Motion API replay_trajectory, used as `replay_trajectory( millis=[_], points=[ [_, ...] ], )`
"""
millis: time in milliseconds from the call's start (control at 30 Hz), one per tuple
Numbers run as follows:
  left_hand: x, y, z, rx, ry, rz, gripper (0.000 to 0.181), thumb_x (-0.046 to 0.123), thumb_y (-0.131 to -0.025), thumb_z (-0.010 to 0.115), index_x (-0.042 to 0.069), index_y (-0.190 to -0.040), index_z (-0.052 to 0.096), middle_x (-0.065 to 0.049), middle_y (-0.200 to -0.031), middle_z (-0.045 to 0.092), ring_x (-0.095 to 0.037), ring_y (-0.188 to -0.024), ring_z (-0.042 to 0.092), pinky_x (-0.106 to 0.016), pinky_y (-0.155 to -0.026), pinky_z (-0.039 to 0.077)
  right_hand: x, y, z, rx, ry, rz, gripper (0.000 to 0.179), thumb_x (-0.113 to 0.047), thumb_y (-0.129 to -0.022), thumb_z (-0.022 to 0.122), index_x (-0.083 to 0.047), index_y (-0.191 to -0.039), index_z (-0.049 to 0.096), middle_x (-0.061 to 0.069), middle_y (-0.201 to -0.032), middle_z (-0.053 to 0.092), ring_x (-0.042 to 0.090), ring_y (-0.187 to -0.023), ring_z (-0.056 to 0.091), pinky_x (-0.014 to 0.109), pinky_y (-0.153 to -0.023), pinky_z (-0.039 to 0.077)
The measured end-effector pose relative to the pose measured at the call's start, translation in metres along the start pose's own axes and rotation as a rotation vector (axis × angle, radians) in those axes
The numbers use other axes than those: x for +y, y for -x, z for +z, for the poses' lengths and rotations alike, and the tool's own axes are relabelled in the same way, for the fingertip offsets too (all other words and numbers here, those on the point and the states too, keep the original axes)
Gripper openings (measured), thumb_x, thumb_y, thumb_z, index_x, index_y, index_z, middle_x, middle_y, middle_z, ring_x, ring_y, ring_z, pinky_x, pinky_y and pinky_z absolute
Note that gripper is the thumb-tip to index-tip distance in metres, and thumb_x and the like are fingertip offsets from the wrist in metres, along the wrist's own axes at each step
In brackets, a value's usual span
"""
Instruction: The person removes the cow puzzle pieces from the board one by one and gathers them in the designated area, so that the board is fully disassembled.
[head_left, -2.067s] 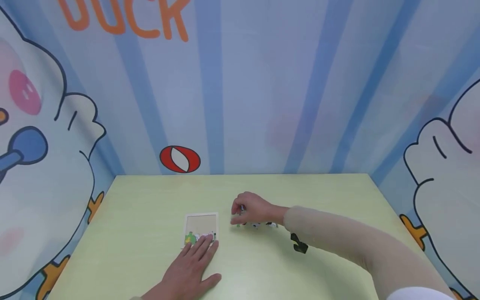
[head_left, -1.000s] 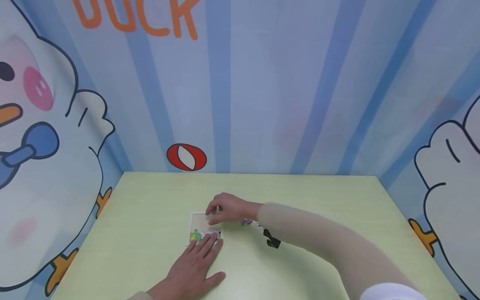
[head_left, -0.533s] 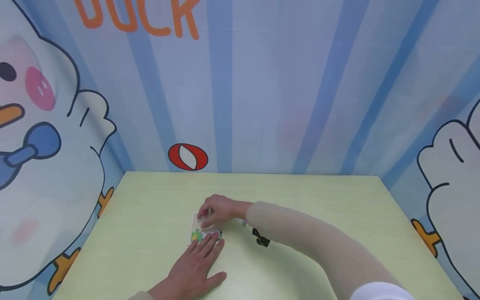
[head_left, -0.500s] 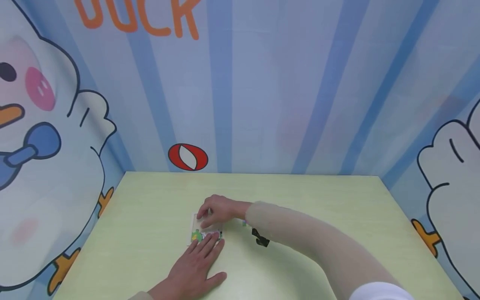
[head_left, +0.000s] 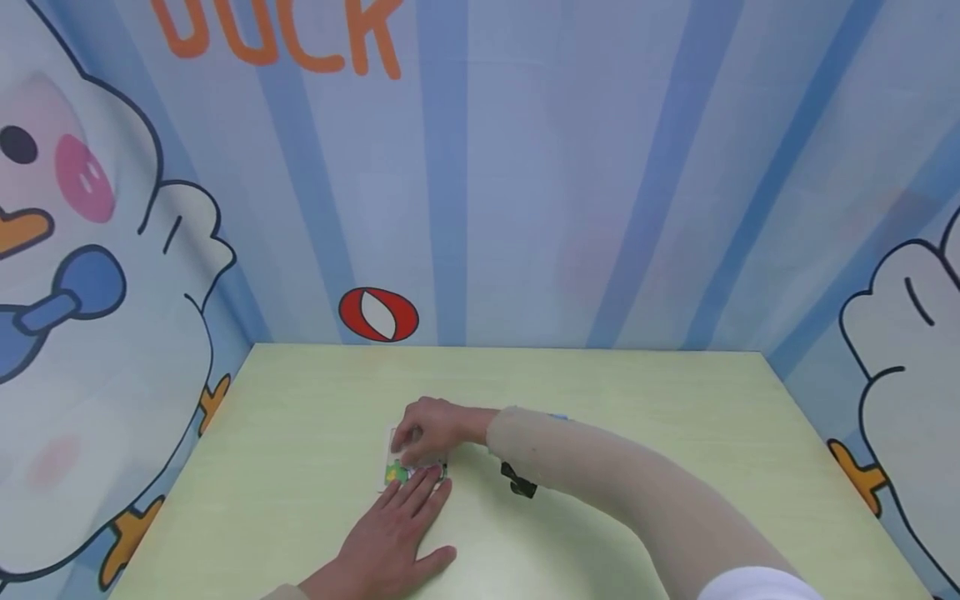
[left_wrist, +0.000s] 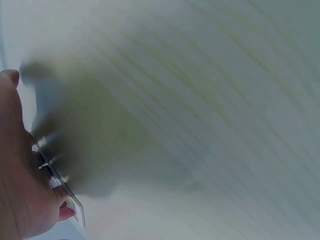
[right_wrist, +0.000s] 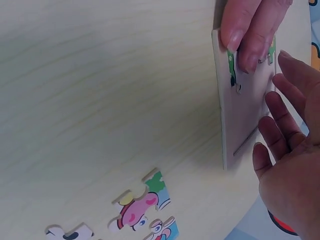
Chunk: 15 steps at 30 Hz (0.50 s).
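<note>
A shallow white puzzle frame (head_left: pixel 389 446) lies on the table with a few picture pieces fitted along its near edge. One of those is a green and yellow puzzle piece (head_left: pixel 395 473). My left hand (head_left: pixel 393 533) rests flat, its straight fingers pressing on the frame's near part and covering some pieces. My right hand (head_left: pixel 432 427) hovers over the frame with thumb and forefinger bent toward each other. In the right wrist view their tips sit close together at the frame; anything between them is hidden.
Loose puzzle pieces lie right of the frame, among them a pink character piece (right_wrist: pixel 137 210) and a white piece (right_wrist: pixel 70 233). A bit of blue (head_left: pixel 558 417) shows behind the right forearm. Duck-printed walls (head_left: pixel 525 167) enclose the table (head_left: pixel 300 392).
My right hand moved left from the loose pieces to over the frame, then dipped slightly. My left hand stays on the frame; the view turned a little.
</note>
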<state>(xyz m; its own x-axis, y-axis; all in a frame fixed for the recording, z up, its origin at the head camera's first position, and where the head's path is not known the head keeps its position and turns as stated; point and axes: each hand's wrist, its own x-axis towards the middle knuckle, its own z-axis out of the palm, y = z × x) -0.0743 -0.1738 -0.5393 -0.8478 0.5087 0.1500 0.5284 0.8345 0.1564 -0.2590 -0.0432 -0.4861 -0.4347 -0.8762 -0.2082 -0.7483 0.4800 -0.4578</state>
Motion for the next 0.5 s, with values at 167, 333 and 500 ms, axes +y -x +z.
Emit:
replay_trajectory(
  millis=[167, 333, 500],
  points=[
    [-0.0019, 0.0001, 0.0040, 0.023, -0.029, 0.010, 0.079, 0.065, -0.107, 0.049, 0.007, -0.161, 0.048, -0.015, -0.167, 0.044, -0.033, -0.154, 0.042, -0.051, -0.119, 0.042, -0.0017, 0.0027, 0.0003, -0.007, -0.037, -0.038, 0.028, -0.026, -0.099, 0.080, -0.017, -0.126, 0.081, -0.006, -0.112, 0.072, 0.002, -0.100, 0.059, 0.019, -0.090, 0.048],
    [0.0000, -0.0010, -0.0016, -0.030, 0.008, -0.002, 0.078, 0.061, -0.108, 0.050, 0.006, -0.162, 0.046, -0.016, -0.169, 0.040, -0.033, -0.157, 0.038, -0.052, -0.121, 0.039, -0.0044, 0.0021, 0.0009, -0.023, -0.087, -0.062, 0.026, -0.023, -0.100, 0.079, -0.013, -0.124, 0.082, -0.005, -0.111, 0.073, 0.002, -0.099, 0.060, 0.017, -0.089, 0.049],
    [0.0013, -0.0011, -0.0027, -0.022, 0.006, 0.003, 0.076, 0.059, -0.108, 0.052, 0.005, -0.161, 0.047, -0.017, -0.169, 0.040, -0.034, -0.157, 0.037, -0.051, -0.122, 0.039, -0.0047, 0.0018, 0.0030, -0.042, -0.141, -0.010, 0.024, -0.024, -0.101, 0.078, -0.014, -0.122, 0.083, -0.008, -0.109, 0.071, 0.000, -0.098, 0.060, 0.018, -0.089, 0.050]
  ],
)
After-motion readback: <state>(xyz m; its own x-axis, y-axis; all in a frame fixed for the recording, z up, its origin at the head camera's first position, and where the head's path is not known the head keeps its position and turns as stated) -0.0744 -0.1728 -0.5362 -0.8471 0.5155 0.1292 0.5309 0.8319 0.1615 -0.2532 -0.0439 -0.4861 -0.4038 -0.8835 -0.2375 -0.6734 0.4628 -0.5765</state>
